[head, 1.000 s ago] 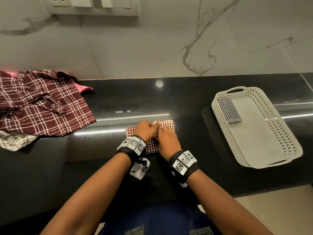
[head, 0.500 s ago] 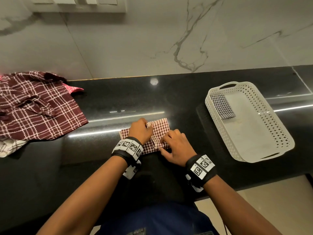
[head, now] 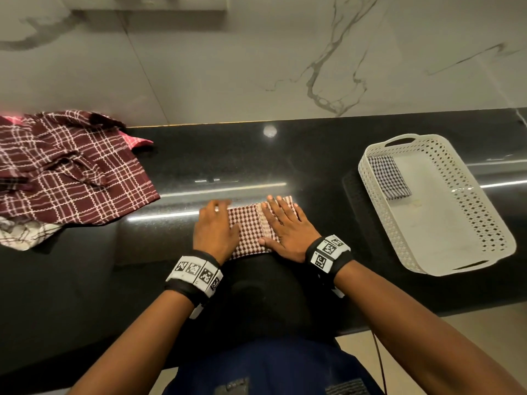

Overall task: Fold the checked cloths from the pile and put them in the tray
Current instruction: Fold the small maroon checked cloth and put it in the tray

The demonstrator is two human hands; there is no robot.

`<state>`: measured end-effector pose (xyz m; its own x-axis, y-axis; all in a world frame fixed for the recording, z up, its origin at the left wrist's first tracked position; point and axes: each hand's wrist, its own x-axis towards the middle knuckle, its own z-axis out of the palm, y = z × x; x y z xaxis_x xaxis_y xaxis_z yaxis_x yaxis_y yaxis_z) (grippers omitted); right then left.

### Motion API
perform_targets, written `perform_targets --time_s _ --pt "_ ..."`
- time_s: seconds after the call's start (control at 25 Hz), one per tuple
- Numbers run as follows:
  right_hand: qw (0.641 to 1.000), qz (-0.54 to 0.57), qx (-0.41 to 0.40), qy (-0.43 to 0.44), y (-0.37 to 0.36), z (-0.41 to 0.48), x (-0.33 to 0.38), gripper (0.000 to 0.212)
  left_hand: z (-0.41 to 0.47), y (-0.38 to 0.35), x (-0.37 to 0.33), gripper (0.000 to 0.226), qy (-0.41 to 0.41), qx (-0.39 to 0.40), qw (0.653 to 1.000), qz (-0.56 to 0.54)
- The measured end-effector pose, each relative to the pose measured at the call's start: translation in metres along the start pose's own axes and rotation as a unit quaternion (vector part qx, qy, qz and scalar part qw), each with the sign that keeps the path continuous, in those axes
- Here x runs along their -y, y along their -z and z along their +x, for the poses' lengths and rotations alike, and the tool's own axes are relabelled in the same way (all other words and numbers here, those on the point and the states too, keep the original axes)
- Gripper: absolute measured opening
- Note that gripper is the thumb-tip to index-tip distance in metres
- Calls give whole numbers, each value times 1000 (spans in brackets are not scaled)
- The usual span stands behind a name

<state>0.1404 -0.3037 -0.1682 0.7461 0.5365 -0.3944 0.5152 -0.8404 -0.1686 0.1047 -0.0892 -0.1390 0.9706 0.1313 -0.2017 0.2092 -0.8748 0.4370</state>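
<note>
A small red-and-white checked cloth [head: 247, 230] lies folded on the black counter in front of me. My left hand [head: 214, 232] lies flat on its left part, fingers straight. My right hand [head: 288, 228] presses flat on its right part, fingers spread. The pile of checked cloths [head: 65, 172], a large maroon one on top, sits at the far left. The white perforated tray [head: 482, 223] stands at the right with one folded dark checked cloth [head: 389, 176] in its far left corner.
The black counter [head: 256, 155] ends at a marble wall behind, with a switch plate at the top left. A pale cloth [head: 22, 235] sticks out under the pile. The counter's front edge runs close to my body.
Both hands went from pinching and folding the small cloth to lying flat on it. The cloth now lies folded and smoothed under my palms.
</note>
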Motion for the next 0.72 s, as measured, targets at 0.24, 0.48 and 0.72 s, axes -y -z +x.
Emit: perform_targets --time_s 0.24,0.48,0.72 --pt "1000 13 4 -19 -1 -1 7 83 -9 3 9 62 155 96 983 27" --pt "999 27 -8 -36 -8 -14 20 83 -2 4 4 35 181 68 949 -250" --pt "979 96 -172 -55 6 -24 21 59 -10 12 -27 40 62 -32 967 -247"
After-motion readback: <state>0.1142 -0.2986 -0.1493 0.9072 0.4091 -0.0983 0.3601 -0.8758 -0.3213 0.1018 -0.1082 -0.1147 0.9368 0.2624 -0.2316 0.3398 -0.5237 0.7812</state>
